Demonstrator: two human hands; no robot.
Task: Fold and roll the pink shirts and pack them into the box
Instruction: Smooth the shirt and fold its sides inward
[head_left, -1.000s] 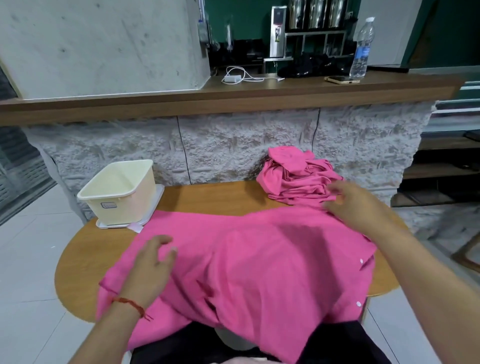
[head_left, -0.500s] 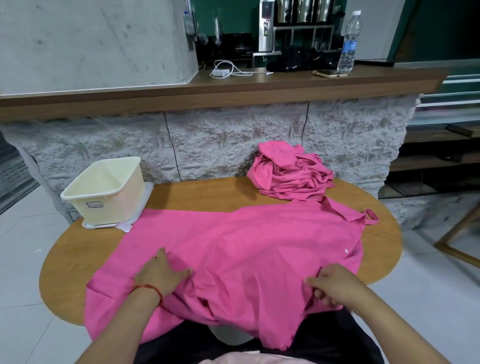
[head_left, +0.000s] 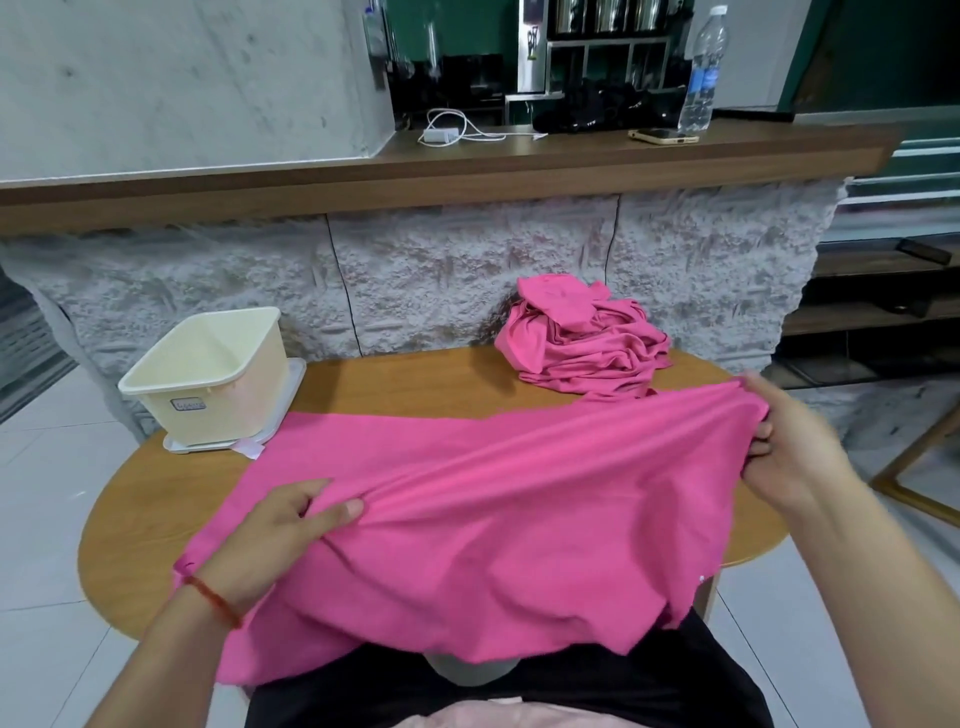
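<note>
A pink shirt (head_left: 483, 525) lies spread over the round wooden table (head_left: 150, 514), its near edge hanging off toward me. My left hand (head_left: 275, 540) pinches a fold of it at the left. My right hand (head_left: 784, 447) grips its right end, lifted above the table, so a ridge of cloth runs between the two hands. A crumpled pile of pink shirts (head_left: 582, 343) sits at the back of the table against the stone wall. The cream plastic box (head_left: 208, 379) stands empty at the back left, on its lid.
A stone-faced counter (head_left: 467, 270) rises right behind the table, with a wooden top holding a water bottle (head_left: 701, 73), a phone and a charger. A wooden frame (head_left: 914, 467) stands on the floor at the right. Grey tiled floor surrounds the table.
My right hand went from the near hem up and to the right, lifting the shirt's right end. My left hand closed on a fold. The cloth is now pulled taut between them.
</note>
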